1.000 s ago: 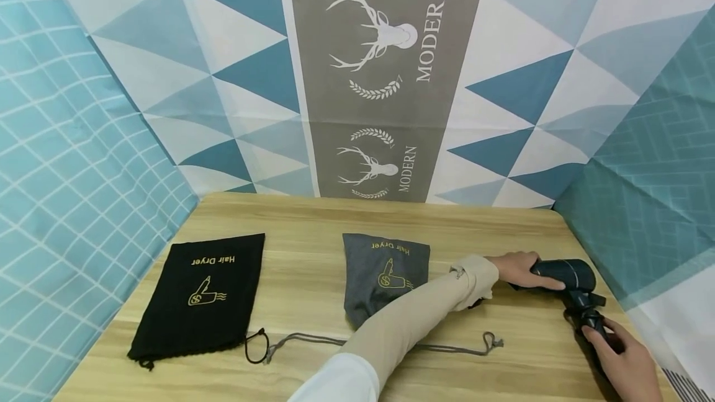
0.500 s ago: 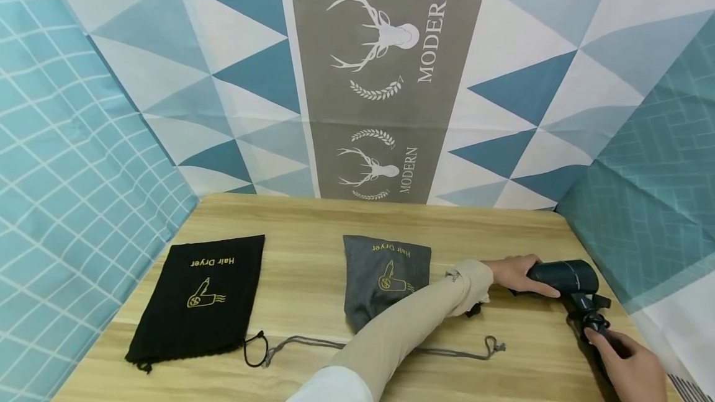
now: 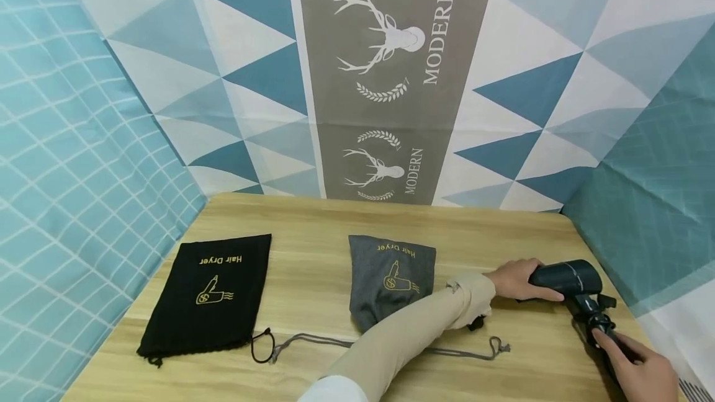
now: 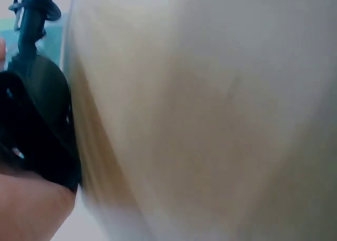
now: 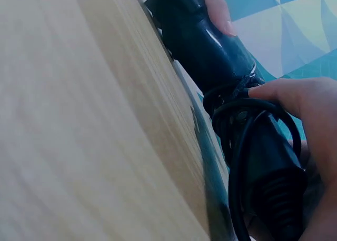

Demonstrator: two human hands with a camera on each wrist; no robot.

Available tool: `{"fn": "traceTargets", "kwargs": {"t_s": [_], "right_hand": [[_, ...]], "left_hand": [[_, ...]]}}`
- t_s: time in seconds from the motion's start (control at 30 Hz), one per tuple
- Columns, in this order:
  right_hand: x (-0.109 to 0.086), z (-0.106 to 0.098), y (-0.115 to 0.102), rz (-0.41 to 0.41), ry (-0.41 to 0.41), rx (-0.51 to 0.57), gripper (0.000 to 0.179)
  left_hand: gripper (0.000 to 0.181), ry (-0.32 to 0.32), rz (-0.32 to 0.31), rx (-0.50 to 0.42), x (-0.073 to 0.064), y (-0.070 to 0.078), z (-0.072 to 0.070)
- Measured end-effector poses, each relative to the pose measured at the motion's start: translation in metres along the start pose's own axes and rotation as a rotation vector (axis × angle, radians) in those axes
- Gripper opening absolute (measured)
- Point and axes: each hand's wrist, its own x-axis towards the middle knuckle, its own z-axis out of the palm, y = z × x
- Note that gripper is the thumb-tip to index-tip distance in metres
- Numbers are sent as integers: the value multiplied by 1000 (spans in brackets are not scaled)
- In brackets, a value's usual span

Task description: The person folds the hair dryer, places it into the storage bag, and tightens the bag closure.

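A dark hair dryer [image 3: 572,275] lies at the right side of the wooden table. Across the front of my body reaches my left arm; the left hand [image 3: 516,278] grips the dryer's barrel near its left end, thumb along the near side. My right hand [image 3: 642,368] holds the handle, where a black cord [image 5: 237,109] is looped round in the right wrist view. The right thumb presses on those loops. In the left wrist view the hair dryer [image 4: 45,88] shows only at the left edge, beside a blurred tabletop.
A grey drawstring bag [image 3: 388,284] printed "Hair Dryer" lies mid-table, partly behind the left sleeve [image 3: 402,343]. Its grey cord [image 3: 469,352] stretches along the front. Further left is a flat black bag [image 3: 212,296] with the same print. Patterned cloth hangs round the table.
The head view has shifted slightly, so everything appears a little further right. Both hands stay on the hair dryer, which has hardly moved.
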Motion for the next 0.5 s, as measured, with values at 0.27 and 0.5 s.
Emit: {"fn": "traceTargets", "kwargs": {"t_s": [0.27, 0.5], "right_hand": [[-5, -2, 0, 12, 46, 89, 81], [-16, -11, -9, 34, 104, 189, 76]], "left_hand": [[46, 100, 18, 115, -6, 3, 8], [62, 152, 65, 167, -27, 21, -6]]}}
